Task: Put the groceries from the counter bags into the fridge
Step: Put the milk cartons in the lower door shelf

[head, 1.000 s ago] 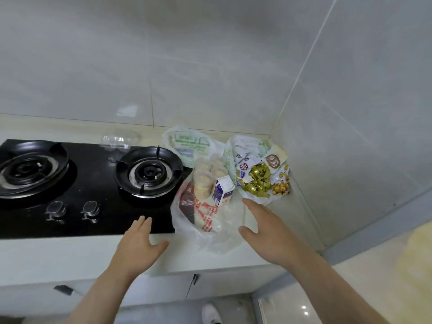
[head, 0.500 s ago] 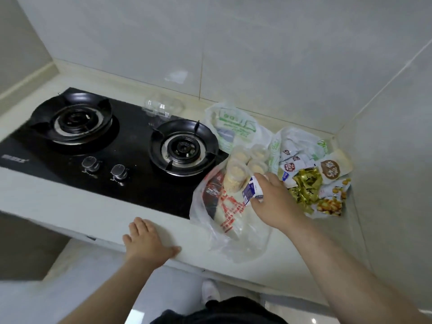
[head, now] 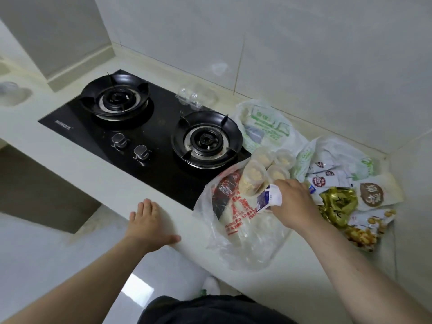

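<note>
**Kitchen counter [head: 77,160]: carton in hand**

Left hand [head: 149,225] flat, fingers spread, on the counter edge. Right of it, the clear bag [head: 245,244]; carton [head: 268,198] stands tilted at its mouth. Right hand [head: 294,204] grips it from the right. Fridge unseen.

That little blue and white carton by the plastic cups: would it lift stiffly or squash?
Probably stiff: the carton shows crisp box edges in the grip of the right hand. Likely light, as fingers alone hold its top. The crumpled clear bag next to it looks floppy and may cling.
</note>
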The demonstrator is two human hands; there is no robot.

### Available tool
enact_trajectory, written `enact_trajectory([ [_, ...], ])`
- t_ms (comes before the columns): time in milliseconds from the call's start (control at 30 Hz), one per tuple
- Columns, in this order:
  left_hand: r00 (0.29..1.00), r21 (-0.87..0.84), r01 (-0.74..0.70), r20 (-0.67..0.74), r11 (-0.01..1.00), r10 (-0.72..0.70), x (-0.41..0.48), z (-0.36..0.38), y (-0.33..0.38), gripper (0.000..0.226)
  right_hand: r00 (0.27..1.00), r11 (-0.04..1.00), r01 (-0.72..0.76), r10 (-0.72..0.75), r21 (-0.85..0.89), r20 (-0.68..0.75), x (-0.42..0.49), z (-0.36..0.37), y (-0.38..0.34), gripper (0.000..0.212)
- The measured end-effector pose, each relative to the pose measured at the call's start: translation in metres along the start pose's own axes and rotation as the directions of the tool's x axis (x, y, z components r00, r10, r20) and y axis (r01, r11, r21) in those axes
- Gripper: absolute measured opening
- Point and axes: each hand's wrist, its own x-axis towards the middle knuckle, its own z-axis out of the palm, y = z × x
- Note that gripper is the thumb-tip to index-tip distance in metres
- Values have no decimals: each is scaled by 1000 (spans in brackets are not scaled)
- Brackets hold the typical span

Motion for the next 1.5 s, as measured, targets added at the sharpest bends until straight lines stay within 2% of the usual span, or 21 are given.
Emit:
enact_trajectory([
  [133, 999, -94, -12, 31, 995, 15, -2, -8, -5, 109, 999, 1000, 16, -17, -12, -30, 1, -23, -8, 54],
  [200, 999, -266, -2, 50, 964, 16, -4, -14, -11, 81, 997, 998, 51, -49, 46, -57, 0, -43, -18, 55],
  [267, 999, -462, -5, 31, 887, 22, -11, -21, -14, 58, 994, 983, 102, -95, 152, -53, -3, -65, -33, 51],
  [333, 1000, -656, -21, -11, 755, 19, -26, -29, -8, 59, 988, 945, 153, -152, 290, -25, -7, -81, -53, 41],
  [433, 989, -876, -143, -147, 460, 27, -63, -55, 7, 64, 972, 819, 188, -233, 542, 15, -13, -88, -93, 34],
  [500, 977, -934, -204, -214, 294, -1, -86, -72, 8, 67, 955, 696, 178, -293, 695, 49, -16, -83, -119, 30],
  [567, 972, -967, -224, -231, 122, -46, -106, -83, -1, 66, 933, 606, 172, -353, 777, 69, -20, -76, -146, 26],
  [633, 966, -971, -236, -239, 32, -102, -125, -91, -20, 59, 904, 546, 191, -422, 816, 71, -26, -73, -175, 26],
  [767, 935, -965, -263, -249, -21, -254, -162, -98, -71, 67, 817, 478, 265, -573, 837, 68, -41, -72, -238, 30],
  [933, 857, -937, -338, -265, -93, -443, -208, -99, -131, 61, 725, 437, 324, -684, 839, 76, -69, -72, -326, 52],
  [1033, 797, -918, -382, -267, -110, -542, -237, -95, -169, 62, 642, 394, 386, -764, 834, 65, -91, -70, -380, 49],
  [1267, 557, -883, -468, -261, -38, -788, -315, -76, -250, 59, 372, 260, 457, -925, 850, 83, -147, -41, -492, 42],
  [1500, 319, -877, -481, -164, -10, -933, -379, -54, -280, 56, 66, 147, 454, -989, 879, 132, -194, -15, -576, 37],
])
